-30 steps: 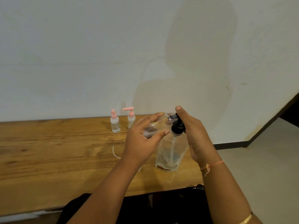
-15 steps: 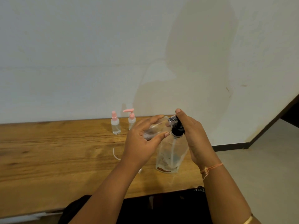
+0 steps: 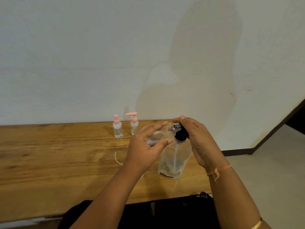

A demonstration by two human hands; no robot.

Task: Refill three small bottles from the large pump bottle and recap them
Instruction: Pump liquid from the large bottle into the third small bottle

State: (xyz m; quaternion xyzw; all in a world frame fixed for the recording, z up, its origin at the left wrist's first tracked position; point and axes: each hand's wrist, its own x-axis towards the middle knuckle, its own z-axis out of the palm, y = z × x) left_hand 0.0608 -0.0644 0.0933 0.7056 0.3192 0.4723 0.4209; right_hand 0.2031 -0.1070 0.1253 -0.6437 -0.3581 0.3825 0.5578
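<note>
- Here, the left hand (image 3: 145, 146) cups a small clear bottle (image 3: 154, 138) with its fingers curled round the body. It holds the bottle tilted, just at nine o'clock of the pump; the bottle's mouth is too blurred to place.
- The right hand (image 3: 200, 141) wraps the black pump head (image 3: 179, 135) of the large pump bottle (image 3: 173, 161), one fingertip lying over the top. The bottle stands on the wooden table (image 3: 57, 159).
- The small bottle looks like light, thin, smooth plastic, probably slippery when wet, so a hold round the body suits it.
- The large bottle is clear and flat-sided and seems nearly drained. It is likely light and tippy under a press, and best steadied at the collar.
- At ten o'clock, well apart, a spray-top bottle (image 3: 117, 128) and a pump-top bottle (image 3: 134, 125) stand side by side with pink caps on.
- A thin white cord (image 3: 116, 158) curves at nine o'clock of the base.
</note>
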